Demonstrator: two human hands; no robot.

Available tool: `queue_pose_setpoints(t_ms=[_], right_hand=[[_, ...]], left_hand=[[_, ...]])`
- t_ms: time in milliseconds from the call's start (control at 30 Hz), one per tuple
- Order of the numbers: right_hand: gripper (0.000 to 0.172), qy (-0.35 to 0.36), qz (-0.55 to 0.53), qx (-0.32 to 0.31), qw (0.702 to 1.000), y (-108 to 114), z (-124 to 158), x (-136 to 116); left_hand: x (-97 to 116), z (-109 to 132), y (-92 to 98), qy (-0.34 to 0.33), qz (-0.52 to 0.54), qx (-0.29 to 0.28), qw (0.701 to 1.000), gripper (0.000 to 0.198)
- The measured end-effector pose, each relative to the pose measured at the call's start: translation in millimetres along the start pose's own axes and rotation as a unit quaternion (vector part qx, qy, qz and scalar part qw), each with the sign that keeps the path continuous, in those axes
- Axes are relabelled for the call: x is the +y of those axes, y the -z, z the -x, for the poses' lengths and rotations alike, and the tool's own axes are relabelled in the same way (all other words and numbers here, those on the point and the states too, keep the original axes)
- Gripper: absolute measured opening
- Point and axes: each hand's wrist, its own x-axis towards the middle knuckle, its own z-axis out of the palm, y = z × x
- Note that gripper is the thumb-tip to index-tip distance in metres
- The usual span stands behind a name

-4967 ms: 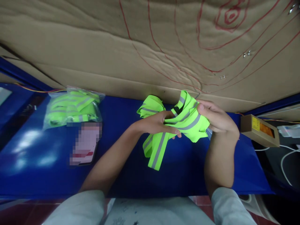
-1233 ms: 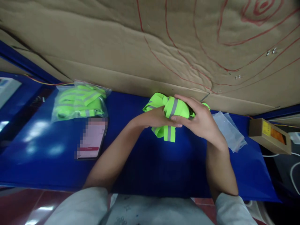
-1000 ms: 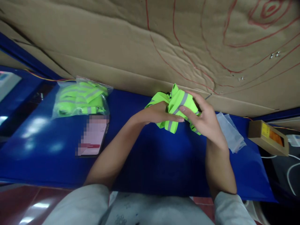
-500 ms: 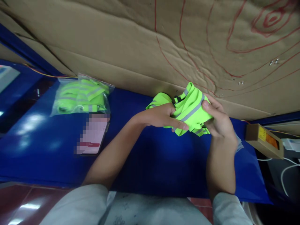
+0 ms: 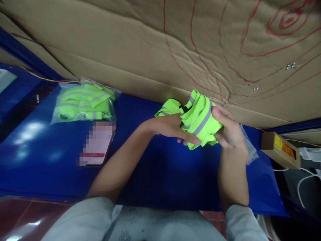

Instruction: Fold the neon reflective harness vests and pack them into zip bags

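A folded bundle of neon green strap (image 5: 203, 117) with grey reflective stripes is held above the blue table by both hands. My left hand (image 5: 175, 127) grips its left and lower side, thumb lying across the front. Around its right edge is my right hand (image 5: 228, 125), thumb pressed on the front face; some of its fingers are hidden behind. Another green strap piece (image 5: 169, 107) lies just beyond my left hand, near a black buckle (image 5: 185, 108).
A clear bag of green straps (image 5: 85, 102) lies at the left on the blue table (image 5: 155, 177), with a phone (image 5: 99, 144) below it. An empty-looking plastic bag (image 5: 250, 147) and a cardboard box (image 5: 279, 150) are at the right. Brown paper (image 5: 125, 43) with red lines rises behind.
The bundle and both hands have shifted slightly left and its lower strap ends are tucked closer in. More of the plastic bag beside my right wrist shows.
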Motion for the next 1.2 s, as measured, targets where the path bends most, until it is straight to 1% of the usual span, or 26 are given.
queue_pose_setpoints(t_ms=[67,167,200,233,333,367,500,600,700,800,867,967,1033,1100,1200], right_hand=[[0.036,-0.006,-0.016,0.007,1.0,-1.0,-0.2,-0.6],[0.036,-0.003,-0.039,0.009,0.999,-0.9,-1.8,-0.6],[0.036,-0.003,-0.045,0.001,0.999,-0.7,-2.1,-0.8],[0.036,-0.002,-0.047,-0.007,0.999,-0.4,-2.1,-1.3],[0.039,0.005,-0.023,-0.03,0.999,0.4,0.0,-3.9],[0.041,0.008,-0.011,-0.037,0.999,0.6,1.3,-5.1],[0.046,0.022,0.032,-0.057,0.998,2.0,7.0,-8.8],[0.048,0.031,0.056,-0.055,0.996,3.7,9.3,-10.1],[0.045,0.044,0.059,-0.043,0.996,3.6,9.2,-10.0],[0.041,0.054,0.036,-0.019,0.998,-0.1,7.0,-7.1],[0.039,0.042,0.007,0.001,0.999,-4.6,4.6,-3.1],[0.04,0.016,-0.037,0.023,0.999,-12.7,0.2,4.0],[0.041,0.02,-0.059,0.023,0.998,-18.0,-2.6,8.4],[0.042,0.031,-0.069,0.012,0.997,-22.5,-5.2,12.3],[0.044,0.034,-0.052,0.007,0.998,-26.2,-8.6,17.9]], left_hand=[[-0.5,-1.8,-2.3,-0.002,0.001,0.028,1.0,0.05],[-4.3,-3.9,-2.0,-0.011,-0.009,0.096,0.995,0.052],[-5.2,-3.8,-1.2,-0.021,-0.009,0.1,0.995,0.052],[-5.5,-3.2,-0.4,-0.034,-0.008,0.09,0.995,0.049],[-2.2,1.6,1.7,-0.077,-0.002,0.028,0.997,0.035],[-0.4,3.8,2.1,-0.084,-0.006,0.016,0.996,0.031],[4.3,10.3,2.8,-0.07,-0.036,0.002,0.997,0.023],[4.0,11.3,2.7,-0.076,-0.052,-0.004,0.996,0.021],[3.6,11.1,1.7,-0.089,-0.058,0.03,0.994,0.028],[5.8,11.0,-1.5,-0.096,-0.041,0.094,0.99,0.037],[8.2,10.4,-5.0,-0.098,-0.028,0.131,0.986,0.043],[9.8,6.4,-10.9,-0.115,0.011,0.165,0.979,0.055],[7.7,1.9,-13.8,-0.127,0.053,0.189,0.972,0.065],[2.2,-2.9,-15.0,-0.129,0.1,0.193,0.968,0.071],[-10.1,-9.2,-13.9,-0.121,0.182,0.174,0.96,0.073]])
